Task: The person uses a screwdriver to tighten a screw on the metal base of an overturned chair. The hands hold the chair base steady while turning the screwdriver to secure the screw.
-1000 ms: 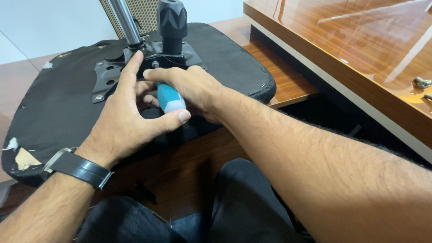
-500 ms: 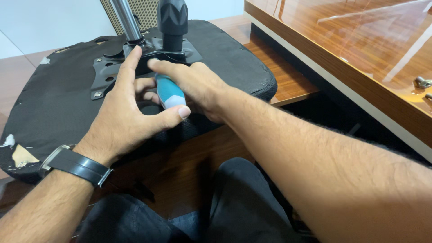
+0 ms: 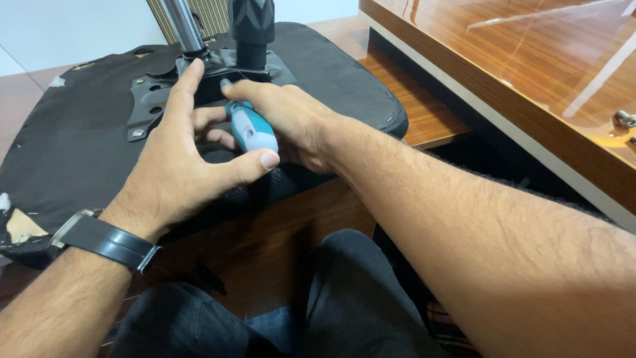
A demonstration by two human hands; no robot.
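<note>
Nearest the camera, dark trousers [image 3: 344, 298] covered the person's lap above a wooden floor [image 3: 278, 238]. Beyond, the left hand [image 3: 182, 166], a black watch [image 3: 106, 240] on its wrist, spread open, thumb touching a teal-and-white screwdriver handle [image 3: 253, 130]. From the right, the right hand [image 3: 291, 119] closed around that handle. Farther off lay an upturned black chair seat [image 3: 73, 146], its metal mounting plate [image 3: 199, 83] and post [image 3: 250, 30].

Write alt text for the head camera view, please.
Both hands work on the underside of an upturned black chair seat: the right hand grips a teal-handled screwdriver near the metal mounting plate, and the left hand steadies it. A wooden desk stands to the right.
</note>
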